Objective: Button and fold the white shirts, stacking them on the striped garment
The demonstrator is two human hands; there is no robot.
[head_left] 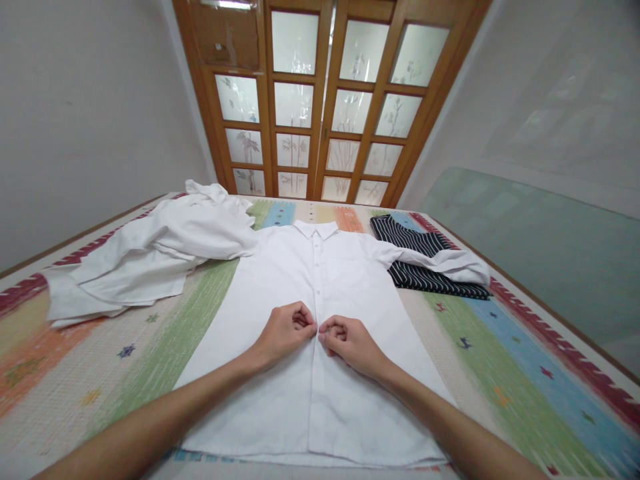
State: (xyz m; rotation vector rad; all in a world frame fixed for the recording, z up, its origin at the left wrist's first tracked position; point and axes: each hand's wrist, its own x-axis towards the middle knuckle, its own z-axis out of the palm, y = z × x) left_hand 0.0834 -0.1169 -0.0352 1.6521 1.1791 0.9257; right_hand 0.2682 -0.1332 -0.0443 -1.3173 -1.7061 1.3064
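Note:
A white button-up shirt [360,393] lies front side up before me, its collar pointing away and its upper buttons fastened. Over the middle of its front placket, my left hand [291,327] pinches the cloth near the edge. Just to the right, my right hand [350,340] pinches the same placket, the fingertips of both hands almost touching. Whether a button sits between the fingers is hidden. The shirt's right-hand sleeve stretches out over a folded black-and-white striped garment [430,283].
Another white garment [145,257] lies crumpled at the left. Everything rests on a bed or table with a colourful striped cover [165,350]. A pale green board [530,247] stands along the right side. Wooden doors with glass panes [320,137] are at the far end, between grey walls.

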